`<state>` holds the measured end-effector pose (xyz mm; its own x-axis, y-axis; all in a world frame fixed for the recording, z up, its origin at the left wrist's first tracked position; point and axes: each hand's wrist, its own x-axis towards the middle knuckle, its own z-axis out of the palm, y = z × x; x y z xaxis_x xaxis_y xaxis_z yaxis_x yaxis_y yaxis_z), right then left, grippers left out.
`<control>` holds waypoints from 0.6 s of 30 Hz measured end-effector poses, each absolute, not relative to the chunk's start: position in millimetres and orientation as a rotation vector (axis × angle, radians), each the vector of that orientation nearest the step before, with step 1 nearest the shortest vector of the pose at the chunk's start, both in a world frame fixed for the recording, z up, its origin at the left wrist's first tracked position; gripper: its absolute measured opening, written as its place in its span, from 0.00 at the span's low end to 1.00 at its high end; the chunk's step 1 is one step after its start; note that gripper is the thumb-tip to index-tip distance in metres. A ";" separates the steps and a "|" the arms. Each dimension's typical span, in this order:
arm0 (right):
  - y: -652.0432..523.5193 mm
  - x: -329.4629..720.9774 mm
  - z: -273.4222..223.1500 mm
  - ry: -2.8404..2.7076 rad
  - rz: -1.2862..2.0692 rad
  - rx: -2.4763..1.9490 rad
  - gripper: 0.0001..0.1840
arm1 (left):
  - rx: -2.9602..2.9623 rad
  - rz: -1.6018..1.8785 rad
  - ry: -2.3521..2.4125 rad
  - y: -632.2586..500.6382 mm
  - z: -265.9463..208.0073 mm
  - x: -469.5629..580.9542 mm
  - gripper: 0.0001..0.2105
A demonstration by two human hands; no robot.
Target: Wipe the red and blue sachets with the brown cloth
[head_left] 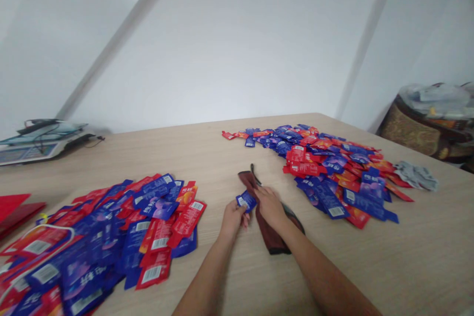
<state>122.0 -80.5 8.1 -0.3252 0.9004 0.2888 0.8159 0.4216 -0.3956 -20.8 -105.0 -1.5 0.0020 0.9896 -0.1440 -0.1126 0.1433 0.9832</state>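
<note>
Blue flat packet (pixel 247 201) pinched in left hand (pixel 233 217).

hands (pixel 272 208) — bare | forearms (pixel 314 261) — uncovered to the view's lower edge, tapering | wrists (pixel 224 237): bare, slimmer

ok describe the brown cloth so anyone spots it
On the pale table, look between the left packet pile and the right packet pile. Under the right hand lies the brown cloth: plain brown, unlike the printed red and blue packets.
</note>
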 end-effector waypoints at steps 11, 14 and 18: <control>-48.2 171.6 -19.7 -1.453 0.333 -1.409 0.26 | 1.273 1.402 1.323 -110.9 -0.3 -31.3 0.17; -49.4 171.4 -16.1 -1.384 0.363 -1.340 0.25 | 1.313 1.411 1.393 -108.7 0.8 -34.0 0.12; -68.1 150.2 -2.1 -1.579 0.336 -1.203 0.25 | 1.237 1.386 1.481 -105.5 1.2 -32.3 0.07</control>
